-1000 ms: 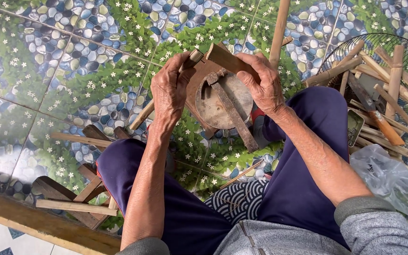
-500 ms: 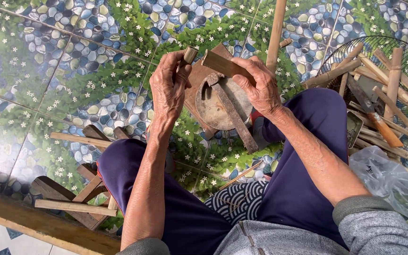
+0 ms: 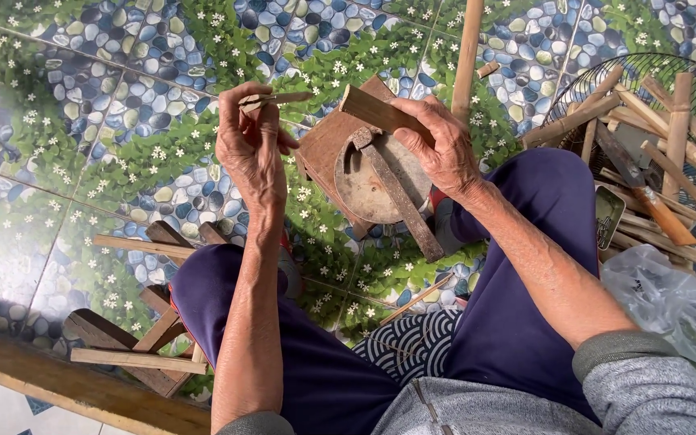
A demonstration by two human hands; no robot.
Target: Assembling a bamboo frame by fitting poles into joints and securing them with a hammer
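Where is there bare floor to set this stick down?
Free: the tiled floor outward of the left hand, above the wooden scraps. Crowded: the wire basket of sticks beside the right hand, and the chopping block between the knees.

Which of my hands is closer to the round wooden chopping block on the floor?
Right. The right hand, gripping a wooden handle, sits over the round wooden block's upper right edge. The left hand, pinching a thin bamboo sliver, is off to the block's left.
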